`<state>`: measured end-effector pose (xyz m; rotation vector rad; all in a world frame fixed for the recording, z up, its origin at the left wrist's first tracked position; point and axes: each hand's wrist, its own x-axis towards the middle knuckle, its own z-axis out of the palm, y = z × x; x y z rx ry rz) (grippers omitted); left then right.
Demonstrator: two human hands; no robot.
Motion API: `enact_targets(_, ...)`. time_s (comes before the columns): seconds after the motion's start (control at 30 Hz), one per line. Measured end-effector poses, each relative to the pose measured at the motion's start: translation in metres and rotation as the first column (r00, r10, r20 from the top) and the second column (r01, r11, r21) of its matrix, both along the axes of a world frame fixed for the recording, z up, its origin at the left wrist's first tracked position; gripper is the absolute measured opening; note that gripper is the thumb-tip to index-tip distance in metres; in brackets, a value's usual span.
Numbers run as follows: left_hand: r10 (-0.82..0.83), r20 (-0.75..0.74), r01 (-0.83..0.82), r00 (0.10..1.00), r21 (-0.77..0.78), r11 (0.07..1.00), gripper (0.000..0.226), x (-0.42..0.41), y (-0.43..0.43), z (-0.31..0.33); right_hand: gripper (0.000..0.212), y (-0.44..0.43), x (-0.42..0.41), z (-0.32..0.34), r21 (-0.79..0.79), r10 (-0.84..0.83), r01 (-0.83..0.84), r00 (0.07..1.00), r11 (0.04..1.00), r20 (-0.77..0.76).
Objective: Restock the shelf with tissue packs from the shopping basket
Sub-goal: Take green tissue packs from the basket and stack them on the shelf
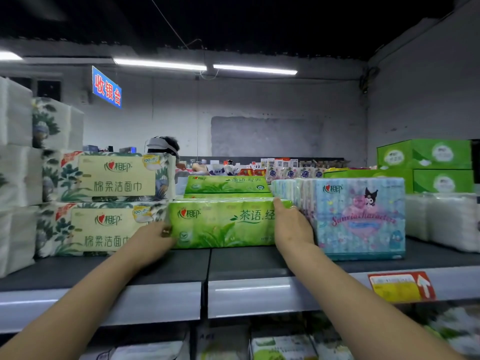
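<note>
The green pack (223, 224) between left hand (153, 237) and right hand (292, 227) reads 心相印 茶语; floral packs (104, 229) left of them, 棉柔洁面巾; blue sign (106, 87) above, 收银台.

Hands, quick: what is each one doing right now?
Left hand: grips the left end of the green tissue pack.
Right hand: open, fingers flat against its right end.
</note>
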<state>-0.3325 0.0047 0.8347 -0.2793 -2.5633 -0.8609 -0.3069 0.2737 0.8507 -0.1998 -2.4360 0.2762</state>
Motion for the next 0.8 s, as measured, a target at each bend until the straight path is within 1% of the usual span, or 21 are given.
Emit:
enact_targets(0.07,0.023,-0.041,-0.023,0.999,-0.003,1.000,0.017,0.001,0.000,0.000,0.042,0.001,-0.003,-0.002,-0.021,-0.001,0.001,1.000,1.000,-0.020)
enact_targets(0.1,0.043,-0.062,-0.041,0.997,0.038,0.998,0.019,0.003,0.000,0.001,0.041,0.001,-0.003,-0.003,-0.036,-0.013,0.012,0.999,0.999,-0.034)
enact_targets(0.13,0.053,-0.090,-0.043,0.994,0.109,0.993,0.023,0.003,0.000,0.001,0.043,-0.001,-0.001,-0.003,-0.050,-0.026,0.024,0.998,0.998,-0.056)
enact_targets(0.17,0.057,-0.099,-0.035,0.993,0.211,0.977,0.025,0.004,0.000,0.001,0.041,-0.004,-0.002,-0.003,-0.031,-0.042,0.041,0.998,0.999,-0.037)
enact_targets(0.2,0.055,-0.109,-0.017,0.992,0.319,0.947,0.026,0.004,-0.001,0.001,0.043,-0.007,0.000,-0.001,0.010,-0.055,0.055,0.998,0.998,-0.018)
enact_targets(0.23,0.046,-0.106,0.001,0.993,0.407,0.914,0.025,0.006,0.000,0.002,0.049,-0.008,-0.001,-0.001,0.036,-0.063,0.064,0.997,0.997,-0.036)
enact_targets(0.3,-0.007,-0.105,0.062,0.994,0.527,0.847,0.025,0.009,0.001,0.003,0.055,-0.008,-0.001,0.000,0.064,-0.058,0.064,0.994,0.996,-0.097)
enact_targets(0.33,-0.043,-0.097,0.091,0.994,0.569,0.817,0.025,0.010,0.002,0.003,0.056,-0.008,-0.003,0.000,0.078,-0.063,0.070,0.994,0.995,-0.085)
enact_targets(0.4,-0.101,-0.071,0.123,0.992,0.596,0.794,0.025,0.011,0.002,0.003,0.059,-0.008,-0.001,-0.001,0.032,-0.076,0.078,0.996,0.996,-0.054)
enact_targets(0.47,-0.121,-0.045,0.125,0.992,0.590,0.797,0.023,0.010,0.002,0.003,0.063,-0.007,-0.001,-0.002,0.022,-0.069,0.070,0.997,0.997,-0.032)
enact_targets(0.5,-0.128,-0.041,0.127,0.991,0.598,0.791,0.022,0.009,0.002,0.003,0.063,-0.006,-0.002,-0.002,0.004,-0.063,0.063,0.997,0.998,-0.051)
enact_targets(0.67,-0.137,-0.033,0.126,0.990,0.647,0.752,0.021,0.007,0.002,0.003,0.048,-0.006,-0.002,-0.003,-0.036,-0.047,0.044,0.993,0.998,-0.104)
enact_targets(0.8,-0.095,-0.065,0.114,0.993,0.664,0.739,0.016,0.004,0.001,0.002,0.043,-0.003,-0.003,-0.004,-0.062,-0.045,0.037,0.990,0.997,-0.132)
